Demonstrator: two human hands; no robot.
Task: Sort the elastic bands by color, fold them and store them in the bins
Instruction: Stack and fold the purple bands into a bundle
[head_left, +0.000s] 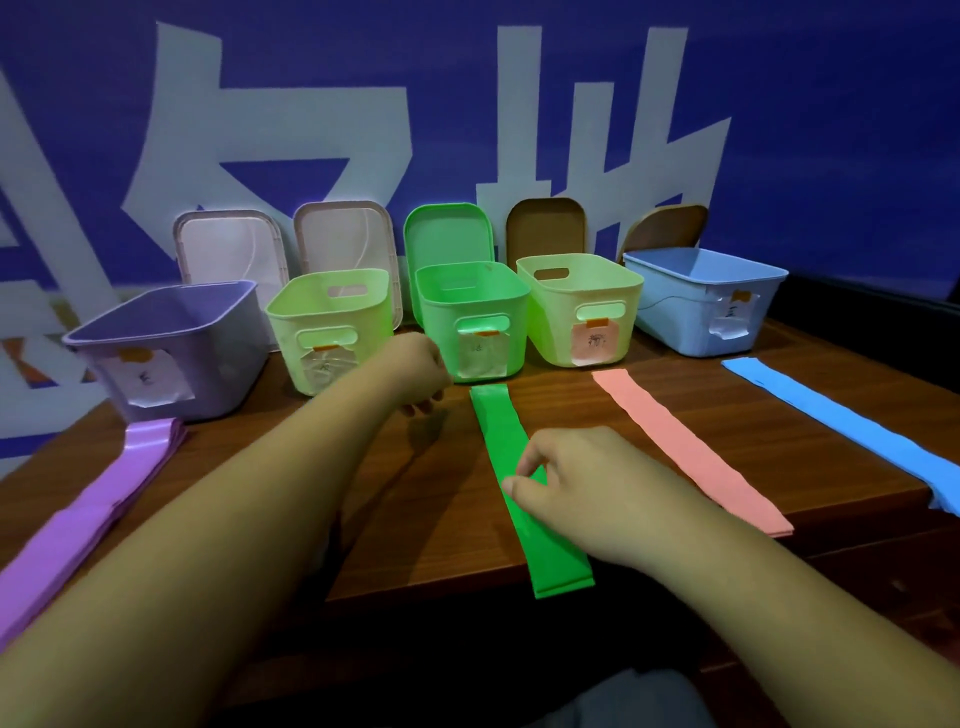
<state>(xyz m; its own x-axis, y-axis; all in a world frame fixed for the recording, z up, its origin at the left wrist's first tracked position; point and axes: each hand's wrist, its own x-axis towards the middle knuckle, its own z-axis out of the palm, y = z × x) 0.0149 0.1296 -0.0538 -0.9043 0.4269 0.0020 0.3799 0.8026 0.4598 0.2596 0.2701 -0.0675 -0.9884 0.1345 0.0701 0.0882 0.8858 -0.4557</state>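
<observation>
Head view: the green band (498, 431) lies flat on the counter (431, 519), running lengthwise from just in front of the green bin (472, 306) toward the near edge. The right hand (576, 488) pinches its middle between thumb and forefinger. The left hand (421, 374) hovers beside the band's far end, fingers curled with nothing visible in them. Purple band (88, 514), pink band (691, 452) and blue band (852, 426) lie stretched out to either side.

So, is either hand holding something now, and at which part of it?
The right hand pinches the green band near its middle. The left hand is curled, with nothing visible in it.
</observation>
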